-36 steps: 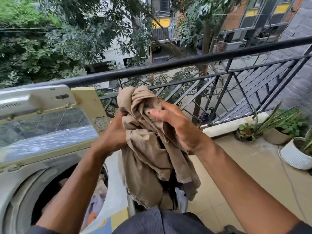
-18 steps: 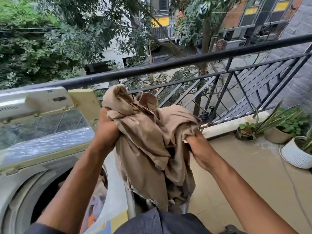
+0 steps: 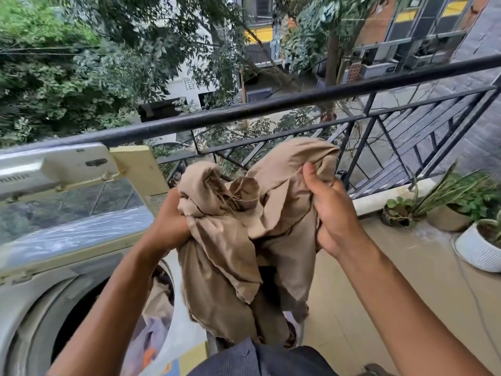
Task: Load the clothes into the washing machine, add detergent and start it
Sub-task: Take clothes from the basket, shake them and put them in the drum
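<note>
A crumpled beige garment (image 3: pixel 244 240) hangs in mid-air in front of me, right of the washing machine. My left hand (image 3: pixel 169 223) grips its left bunch. My right hand (image 3: pixel 332 213) grips its right upper fold, thumb on top. The top-loading washing machine (image 3: pixel 40 289) stands at lower left with its lid (image 3: pixel 67 202) raised. Its drum opening (image 3: pixel 113 308) holds several clothes, partly hidden by my left arm. No detergent is in view.
A black metal railing (image 3: pixel 298 100) runs across behind the garment. Potted plants (image 3: pixel 444 204) and a white pot (image 3: pixel 477 248) sit on the balcony floor (image 3: pixel 379 294) at right. A basket below the garment is mostly hidden.
My hands have drawn apart, spreading the garment wider. My right hand shifted right and took a new grip on the upper right fold. The garment sits slightly right of before.
</note>
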